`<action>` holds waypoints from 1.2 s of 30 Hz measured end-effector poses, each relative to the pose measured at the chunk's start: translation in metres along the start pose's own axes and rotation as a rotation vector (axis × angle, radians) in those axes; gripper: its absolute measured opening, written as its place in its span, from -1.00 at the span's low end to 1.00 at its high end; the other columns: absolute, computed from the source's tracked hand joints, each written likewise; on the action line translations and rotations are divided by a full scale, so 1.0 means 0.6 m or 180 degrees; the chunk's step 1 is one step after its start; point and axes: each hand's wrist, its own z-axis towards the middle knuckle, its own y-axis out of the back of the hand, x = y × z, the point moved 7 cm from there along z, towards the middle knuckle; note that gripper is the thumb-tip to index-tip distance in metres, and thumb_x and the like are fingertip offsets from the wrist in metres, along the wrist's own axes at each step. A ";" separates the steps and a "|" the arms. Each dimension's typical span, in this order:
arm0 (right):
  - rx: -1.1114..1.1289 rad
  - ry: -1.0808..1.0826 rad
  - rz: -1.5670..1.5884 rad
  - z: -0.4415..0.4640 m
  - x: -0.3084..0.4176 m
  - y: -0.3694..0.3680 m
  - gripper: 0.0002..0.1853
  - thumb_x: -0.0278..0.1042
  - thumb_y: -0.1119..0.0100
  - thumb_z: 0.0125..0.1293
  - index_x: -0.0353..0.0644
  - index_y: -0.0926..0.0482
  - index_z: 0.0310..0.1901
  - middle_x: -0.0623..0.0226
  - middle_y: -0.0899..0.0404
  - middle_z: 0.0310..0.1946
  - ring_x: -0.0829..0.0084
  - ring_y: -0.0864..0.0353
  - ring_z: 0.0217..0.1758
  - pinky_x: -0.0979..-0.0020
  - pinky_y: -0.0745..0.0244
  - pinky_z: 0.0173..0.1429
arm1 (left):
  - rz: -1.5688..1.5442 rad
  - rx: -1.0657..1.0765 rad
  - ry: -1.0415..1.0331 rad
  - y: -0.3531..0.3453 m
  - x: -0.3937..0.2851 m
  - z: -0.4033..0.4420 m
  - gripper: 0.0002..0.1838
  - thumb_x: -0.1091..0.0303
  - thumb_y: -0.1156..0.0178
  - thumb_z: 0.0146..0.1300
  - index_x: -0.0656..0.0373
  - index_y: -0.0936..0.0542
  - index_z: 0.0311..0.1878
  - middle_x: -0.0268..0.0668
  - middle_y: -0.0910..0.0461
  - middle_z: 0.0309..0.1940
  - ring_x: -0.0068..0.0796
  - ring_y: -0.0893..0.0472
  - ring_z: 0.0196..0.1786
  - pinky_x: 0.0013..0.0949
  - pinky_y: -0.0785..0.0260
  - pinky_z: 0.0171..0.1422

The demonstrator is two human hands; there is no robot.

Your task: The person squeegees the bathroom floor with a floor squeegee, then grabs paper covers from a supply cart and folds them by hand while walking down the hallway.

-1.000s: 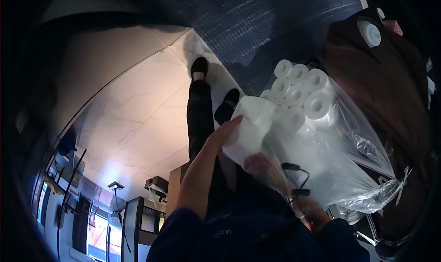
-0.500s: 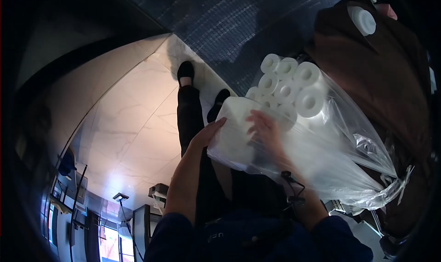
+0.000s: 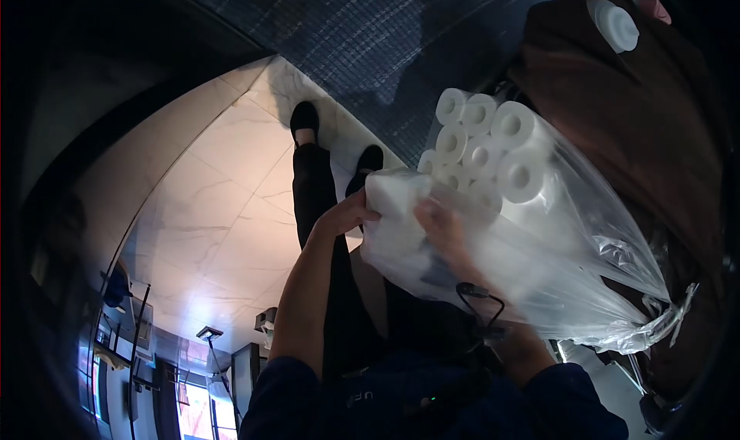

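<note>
Closest to me are two dark blue sleeves (image 3: pixel 287 390), and a black gadget with a looped cord (image 3: pixel 493 333) sits on the right wrist. The left hand (image 3: pixel 351 211) has its fingers bent round the near-left edge of a soft-looking white block (image 3: pixel 397 195), so it's got a partial hold there. The right hand (image 3: pixel 441 222) is up against the block's other side, but it's blurry behind see-through film, so I honestly can't tell how far its fingers are spread or if it's gripping anything.

So the block's between the two hands, above the person's lap, film over its lower part. Can't tell if it's totally inside the bag. That's a big clear plastic bag (image 3: pixel 617 336), bunched up at the right end, with a load of white paper rolls (image 3: pixel 480 156) packed in it, hollow ends facing out, about nine showing.

Past that there's brown fabric (image 3: pixel 617 124) with a round white plastic piece (image 3: pixel 615 27) on it, black shoes (image 3: pixel 305 116) on pale marbled floor tiles (image 3: pixel 223 178), then a dark blue ribbed surface (image 3: pixel 347 23). Way off there's a bright window (image 3: pixel 196 413).
</note>
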 end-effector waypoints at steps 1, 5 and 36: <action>-0.0134 0.0224 0.0249 -0.004 0.014 0.003 -0.50 -0.32 -0.24 0.25 -0.29 -0.35 0.17 0.27 -0.55 -0.21 0.50 -0.54 -0.31 0.49 -0.47 -0.31 | 0.0150 0.0009 0.0018 0.001 -0.006 0.005 -0.01 0.59 -0.31 -0.13 0.14 -0.05 0.44 -0.24 -0.31 0.27 -0.29 -0.28 0.34 -0.25 -0.06 0.46; -0.0563 0.0641 0.0661 -0.027 0.026 0.017 -0.42 -0.25 -0.27 0.20 -0.24 -0.29 0.19 0.18 -0.41 0.02 0.32 -0.50 -0.08 0.33 -0.48 -0.13 | 0.0705 0.0003 -0.0175 -0.013 -0.037 0.015 0.03 0.65 -0.27 -0.19 0.15 -0.04 0.44 -0.26 -0.31 0.28 -0.31 -0.28 0.34 -0.28 -0.03 0.46; -0.1371 0.2260 -0.2255 -0.042 0.071 0.008 -0.51 -0.33 -0.14 0.27 -0.17 -0.34 0.23 0.23 -0.42 0.14 0.34 -0.46 0.13 0.37 -0.40 0.14 | -0.1335 -0.0143 0.0351 -0.019 -0.036 0.078 -0.39 -0.11 0.10 0.37 0.10 -0.27 0.33 -0.16 -0.34 0.25 -0.20 -0.35 0.29 0.03 -0.21 0.33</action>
